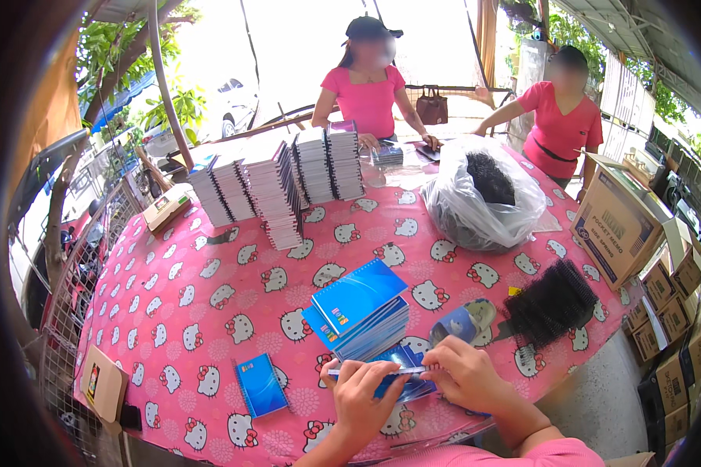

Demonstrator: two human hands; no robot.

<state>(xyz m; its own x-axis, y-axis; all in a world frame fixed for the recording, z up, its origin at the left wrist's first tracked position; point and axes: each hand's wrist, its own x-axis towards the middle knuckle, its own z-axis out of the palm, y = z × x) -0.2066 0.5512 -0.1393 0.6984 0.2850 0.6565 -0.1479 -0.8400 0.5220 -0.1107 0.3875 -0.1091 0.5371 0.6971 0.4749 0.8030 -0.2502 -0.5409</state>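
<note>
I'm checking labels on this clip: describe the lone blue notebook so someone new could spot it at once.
On the big pink tablecloth, find the person's left hand at the near edge. To the left of that hand, a small blue notebook lies flat. Unlike those piled in the blue stack beyond the hands, it lies singly, with nothing on top.

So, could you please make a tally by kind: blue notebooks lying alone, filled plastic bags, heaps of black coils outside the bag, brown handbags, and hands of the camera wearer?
Lone blue notebook: 1
Filled plastic bag: 1
Loose heap of black coils: 1
Brown handbag: 1
Camera wearer's hands: 2
Total: 6
</note>
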